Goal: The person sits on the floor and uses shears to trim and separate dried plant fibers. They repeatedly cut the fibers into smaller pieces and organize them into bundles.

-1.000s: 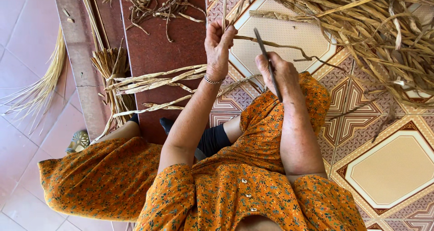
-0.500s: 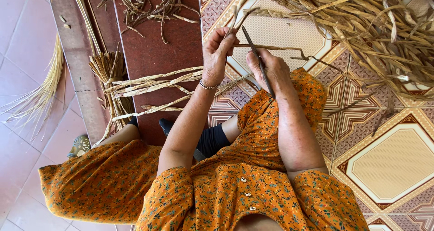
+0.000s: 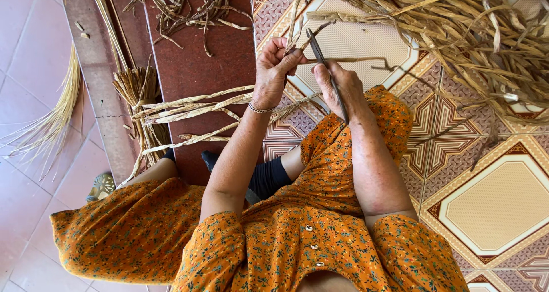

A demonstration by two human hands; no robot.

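Both hands are raised over the lap: the left hand (image 3: 275,69) is pinched on a dried leaf strip (image 3: 349,59), the right hand (image 3: 337,86) closed round one thin dark blade (image 3: 330,82) laid against it. A slip could nick the left fingers (image 3: 286,55) or snap the strip. Farther off, three strips (image 3: 189,106) cross the red step, one bundle (image 3: 134,89) at its left edge, and one uncountable pile (image 3: 457,35) lies at the floor's far right.

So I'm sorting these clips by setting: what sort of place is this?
Probably a home floor or porch used for fibre craft: patterned floor tiles, a pile of dried leaf strips, and both hands working a strip.
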